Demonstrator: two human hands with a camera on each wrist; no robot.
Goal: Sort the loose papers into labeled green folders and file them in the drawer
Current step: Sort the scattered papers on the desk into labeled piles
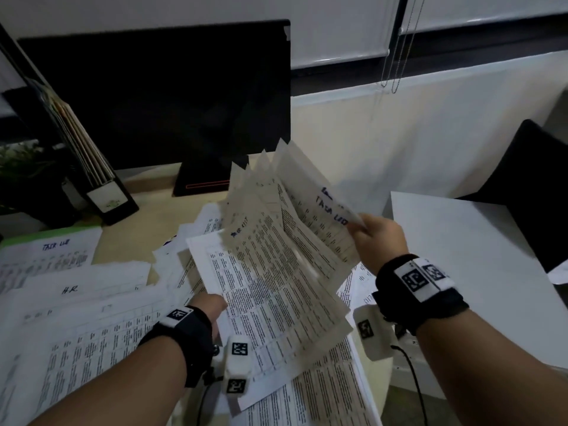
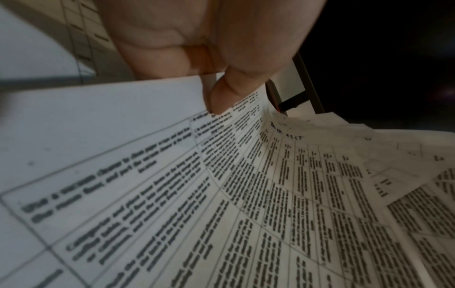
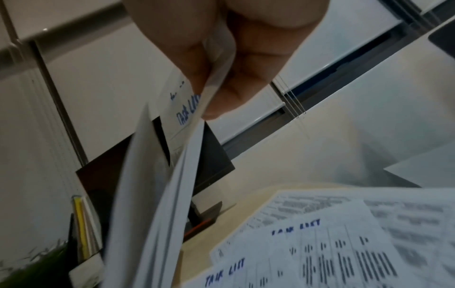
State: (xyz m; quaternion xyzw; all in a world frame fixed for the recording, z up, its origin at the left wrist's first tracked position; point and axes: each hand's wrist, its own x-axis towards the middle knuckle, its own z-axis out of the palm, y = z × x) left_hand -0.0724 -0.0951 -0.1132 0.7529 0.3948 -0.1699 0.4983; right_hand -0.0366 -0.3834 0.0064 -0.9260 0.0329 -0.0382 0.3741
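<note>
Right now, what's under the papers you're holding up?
Under the fanned papers, more printed sheets lie spread on the desk; some say "TASK LIST" in blue. How many, and what lies beneath them, is covered.

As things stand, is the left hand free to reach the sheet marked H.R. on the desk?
Probably not yet: the left hand pinches the fanned papers together with the right hand. The H.R. sheet lies uncovered nearby.

Head downward; wrists close (shared papers)
</note>
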